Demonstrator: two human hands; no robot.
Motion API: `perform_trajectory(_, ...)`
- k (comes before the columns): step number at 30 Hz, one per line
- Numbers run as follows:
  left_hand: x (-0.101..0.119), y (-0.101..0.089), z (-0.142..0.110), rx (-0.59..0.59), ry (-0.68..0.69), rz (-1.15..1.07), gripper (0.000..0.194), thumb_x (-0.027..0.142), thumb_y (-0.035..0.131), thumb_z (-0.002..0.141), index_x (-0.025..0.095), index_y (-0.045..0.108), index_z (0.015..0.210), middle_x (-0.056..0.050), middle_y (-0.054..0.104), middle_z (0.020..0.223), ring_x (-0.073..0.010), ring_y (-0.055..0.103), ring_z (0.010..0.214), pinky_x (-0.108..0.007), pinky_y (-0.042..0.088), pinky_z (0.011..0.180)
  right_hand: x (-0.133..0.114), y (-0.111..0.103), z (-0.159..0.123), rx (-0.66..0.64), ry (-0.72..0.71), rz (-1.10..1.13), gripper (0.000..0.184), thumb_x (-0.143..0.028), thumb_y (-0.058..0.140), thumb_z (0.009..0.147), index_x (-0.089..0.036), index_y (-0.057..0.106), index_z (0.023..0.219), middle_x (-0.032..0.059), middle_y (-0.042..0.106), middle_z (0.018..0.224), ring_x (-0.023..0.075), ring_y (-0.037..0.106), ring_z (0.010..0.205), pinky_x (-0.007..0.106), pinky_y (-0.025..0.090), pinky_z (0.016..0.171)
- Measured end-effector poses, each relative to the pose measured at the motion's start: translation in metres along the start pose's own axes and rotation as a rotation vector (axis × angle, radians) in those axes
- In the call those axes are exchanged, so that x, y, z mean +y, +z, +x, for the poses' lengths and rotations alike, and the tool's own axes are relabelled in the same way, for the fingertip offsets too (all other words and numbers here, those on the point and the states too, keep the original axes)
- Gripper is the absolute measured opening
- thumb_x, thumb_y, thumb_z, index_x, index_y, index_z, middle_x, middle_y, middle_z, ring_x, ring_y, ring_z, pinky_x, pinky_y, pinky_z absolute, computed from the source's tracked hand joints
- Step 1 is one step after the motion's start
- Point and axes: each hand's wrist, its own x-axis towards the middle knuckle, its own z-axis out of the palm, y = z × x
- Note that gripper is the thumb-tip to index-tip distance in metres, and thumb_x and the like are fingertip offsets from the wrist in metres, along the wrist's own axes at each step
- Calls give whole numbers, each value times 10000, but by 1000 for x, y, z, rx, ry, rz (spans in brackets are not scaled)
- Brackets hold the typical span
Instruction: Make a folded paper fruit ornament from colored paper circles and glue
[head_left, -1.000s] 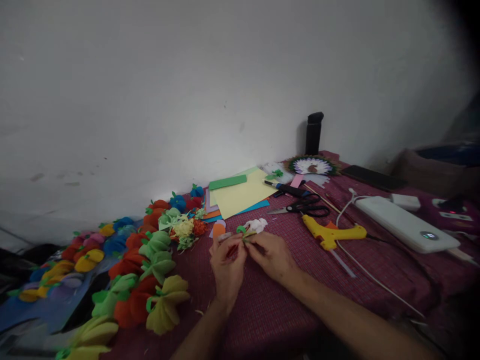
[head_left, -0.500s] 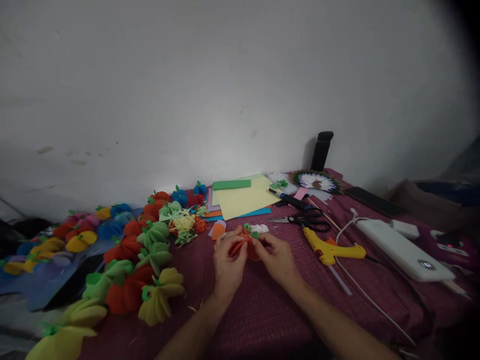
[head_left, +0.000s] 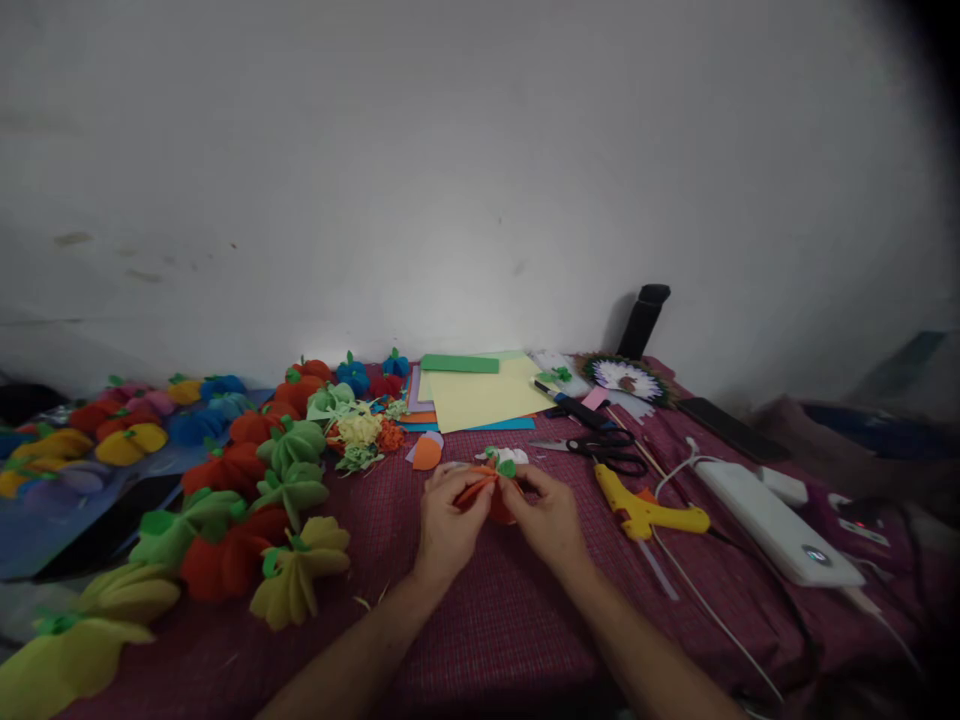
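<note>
Between my two hands is an orange paper pumpkin (head_left: 501, 508) with a small green leaf (head_left: 507, 467) at its top. My left hand (head_left: 453, 520) pinches its left petals between thumb and fingers. On the other side, my right hand (head_left: 550, 518) has thumb and fingers closed on it near the leaf. Parts of the pumpkin are hidden behind the fingers. Just beyond the hands lie a crumpled white piece (head_left: 517, 455) and a cut orange paper shape (head_left: 427, 452).
Finished paper pumpkins (head_left: 225, 560) in several colours crowd the left side. Shredded paper (head_left: 360, 428) lies beside them. Coloured sheets (head_left: 487, 395) are at the back. Scissors (head_left: 611, 450), a yellow glue gun (head_left: 649, 515), a white power bank (head_left: 780, 525) and cables are at right.
The camera view has shifted slightly, so the table things appear further left. Both hands keep hold of the orange pumpkin, with only slight finger movement.
</note>
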Motion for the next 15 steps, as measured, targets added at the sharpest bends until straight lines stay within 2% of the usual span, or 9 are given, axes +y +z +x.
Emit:
perform_trajectory(9,3,1,-2,-14,23,78,96,190,599,758,246,666,796,9,687,819,-172,561,856,-338,409,791,-3,-3,1,-11,6,-20,168,-251,526,777,-158,653,722,0,641,665,134,566,624,212,434,570)
perform_trajectory(15,9,-2,-1,31,-2,197,68,203,627,726,244,652,774,4,689,852,-190,561,861,-365,389,786,-9,-2,-1,-40,-29,-44,172,-274,523,803,-180,655,745,6,653,694,146,580,643,233,449,607)
